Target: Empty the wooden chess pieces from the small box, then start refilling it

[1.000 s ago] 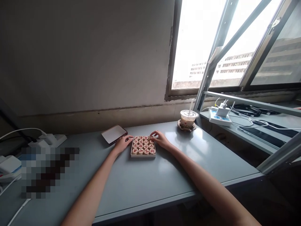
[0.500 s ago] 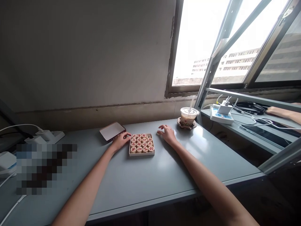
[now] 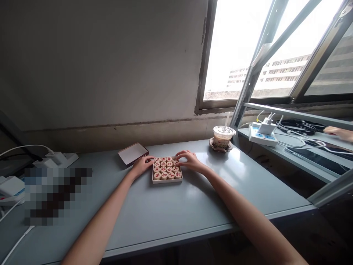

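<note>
A shallow white box (image 3: 167,181) on the grey desk holds several round wooden pieces (image 3: 163,169) with red characters, set in rows. My left hand (image 3: 142,164) rests at the box's upper left side, fingers apart, with nothing in it. My right hand (image 3: 189,161) reaches over the upper right corner of the box, its fingertips at a piece there and partly covering it. Behind my left hand lies the box lid (image 3: 132,154), its pale inner side up.
A lidded drink cup (image 3: 223,136) with a straw stands in a brown holder at the desk's back right. Power strips with plugs and white cables are at the left (image 3: 57,161) and on the right shelf (image 3: 263,134). Another person's hand (image 3: 339,133) shows at the far right.
My right hand has moved left from the desk beside the box to the box's upper right corner. My left hand has stayed at the box's left side.
</note>
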The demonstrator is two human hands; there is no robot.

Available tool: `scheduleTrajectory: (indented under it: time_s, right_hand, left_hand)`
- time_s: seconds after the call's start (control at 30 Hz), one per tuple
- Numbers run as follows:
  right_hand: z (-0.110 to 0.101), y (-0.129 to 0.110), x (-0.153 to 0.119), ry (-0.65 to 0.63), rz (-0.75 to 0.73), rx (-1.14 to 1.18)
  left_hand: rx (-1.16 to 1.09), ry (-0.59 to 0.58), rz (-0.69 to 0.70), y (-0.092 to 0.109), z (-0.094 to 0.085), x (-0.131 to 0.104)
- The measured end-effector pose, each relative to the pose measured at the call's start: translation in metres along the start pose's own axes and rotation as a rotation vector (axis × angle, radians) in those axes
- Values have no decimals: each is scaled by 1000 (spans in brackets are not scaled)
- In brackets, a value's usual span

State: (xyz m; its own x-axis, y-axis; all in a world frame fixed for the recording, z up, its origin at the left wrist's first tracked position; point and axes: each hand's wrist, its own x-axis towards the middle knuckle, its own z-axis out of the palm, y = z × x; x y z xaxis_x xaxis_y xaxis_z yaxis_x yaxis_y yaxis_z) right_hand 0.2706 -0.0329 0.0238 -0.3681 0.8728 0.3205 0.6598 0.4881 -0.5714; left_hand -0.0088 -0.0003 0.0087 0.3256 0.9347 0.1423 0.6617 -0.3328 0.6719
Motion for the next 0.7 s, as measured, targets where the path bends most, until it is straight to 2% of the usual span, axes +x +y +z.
scheduleTrajectory:
  time_s: [0.13,0.2,0.27,0.37,0.47,0.53,0.57,0.63,0.7]
  right_hand:
    - [-21,0,1,25,59,282]
    - [-35,5,-2,-23,104,448]
    - [-47,15,-6,-103,167,490]
    - [-49,32,-10,-129,316,219]
    - [-39,40,-10,58,382,-141]
    - [-32,37,-9,181,343,-273]
    - [-29,33,-8,204,301,-300]
    - [-25,22,-7,153,163,-272]
    - [-22,9,-7,35,2,-194]
  left_hand:
    - [-62,-38,23,-2,-2,0]
    - [-65,-44,24,-3,-3,0]
    - [-57,-41,24,-3,-2,1]
    - [-44,-33,21,-4,-2,1]
    - [-46,-36,22,-4,-1,1]
    - [-49,-33,20,-3,-1,0]
    - [-47,-29,16,-2,-1,0]
    - [-34,-19,2,0,-1,-2]
    - [-19,-13,-6,2,-2,-3]
